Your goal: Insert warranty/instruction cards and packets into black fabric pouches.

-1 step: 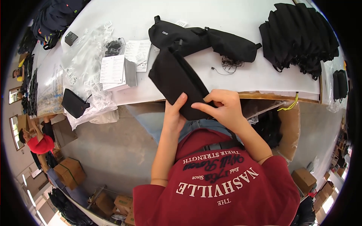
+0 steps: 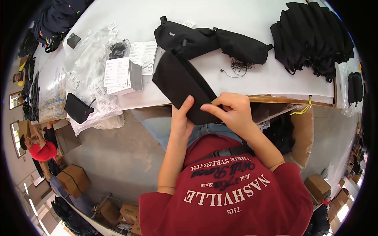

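My left hand and right hand both pinch the black pouch at the white table's near edge — likely light and soft, so best gripped along its seams.

The head-worn fisheye looks down, close over the left hand and right hand, facing the white table.

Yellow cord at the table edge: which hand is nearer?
Right. The right hand, on the black pouch, is left of the yellow cord; the left hand, also holding the pouch, is farther left.
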`<move>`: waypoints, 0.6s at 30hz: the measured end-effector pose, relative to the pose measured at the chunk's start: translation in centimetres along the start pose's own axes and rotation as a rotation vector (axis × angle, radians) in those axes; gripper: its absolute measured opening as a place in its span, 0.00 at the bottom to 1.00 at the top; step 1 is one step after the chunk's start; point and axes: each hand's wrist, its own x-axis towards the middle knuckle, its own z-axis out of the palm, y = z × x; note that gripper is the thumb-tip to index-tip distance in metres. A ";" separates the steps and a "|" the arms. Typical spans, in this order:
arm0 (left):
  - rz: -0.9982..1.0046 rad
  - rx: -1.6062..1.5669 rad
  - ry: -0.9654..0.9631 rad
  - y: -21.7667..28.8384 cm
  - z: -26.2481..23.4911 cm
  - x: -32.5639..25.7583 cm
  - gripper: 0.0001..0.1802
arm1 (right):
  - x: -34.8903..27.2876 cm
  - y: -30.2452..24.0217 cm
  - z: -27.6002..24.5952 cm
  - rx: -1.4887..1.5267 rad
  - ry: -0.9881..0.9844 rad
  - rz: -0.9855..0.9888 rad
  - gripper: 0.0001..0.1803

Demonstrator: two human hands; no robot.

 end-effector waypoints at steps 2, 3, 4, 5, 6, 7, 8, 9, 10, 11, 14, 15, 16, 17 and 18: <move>0.009 -0.253 0.108 -0.6 -0.1 0.4 0.22 | -0.3 0.2 1.4 0.269 0.238 0.111 0.13; -0.010 -0.296 0.141 -0.2 0.6 0.2 0.22 | -0.7 0.3 1.7 0.403 0.255 0.217 0.15; -0.014 -0.294 0.141 0.0 0.8 0.2 0.22 | -0.7 0.7 1.9 0.403 0.257 0.220 0.15; 0.012 -0.293 0.164 0.0 1.0 0.2 0.22 | -0.7 1.1 2.2 0.642 0.270 0.366 0.16; 0.042 -0.292 0.188 0.2 1.1 0.2 0.22 | -0.5 1.2 2.4 0.884 0.276 0.511 0.16; 0.043 -0.292 0.189 0.4 1.3 0.0 0.22 | -0.3 0.5 2.1 0.889 0.207 0.649 0.17; 0.101 -0.245 0.198 0.7 1.6 -0.3 0.24 | -0.4 0.8 2.1 0.889 0.206 0.647 0.17; 0.162 -0.198 0.207 0.9 1.7 -0.5 0.26 | -0.3 1.3 2.0 0.884 0.088 0.624 0.17; 0.164 -0.201 0.202 1.0 1.5 -0.4 0.26 | -0.3 2.1 1.8 0.874 -0.025 0.599 0.17; 0.157 -0.153 0.170 1.2 1.1 -0.4 0.26 | -0.4 3.2 1.3 0.873 -0.114 0.568 0.16; 0.104 -0.076 0.104 1.5 1.4 -0.8 0.26 | 1.5 2.4 0.5 0.624 -0.078 0.233 0.17; 0.058 -0.045 0.073 1.5 1.8 -1.1 0.26 | 2.0 2.4 0.3 0.586 -0.072 0.144 0.16; 0.055 -0.051 0.063 1.5 2.0 -1.3 0.26 | 2.4 2.2 0.3 0.576 -0.066 0.144 0.16; 0.015 -0.035 0.034 1.4 2.2 -1.5 0.26 | 2.9 1.7 0.2 0.476 0.060 0.091 0.14; -0.021 -0.015 0.007 1.5 2.1 -1.6 0.26 | 3.4 1.4 0.3 0.379 0.184 0.035 0.13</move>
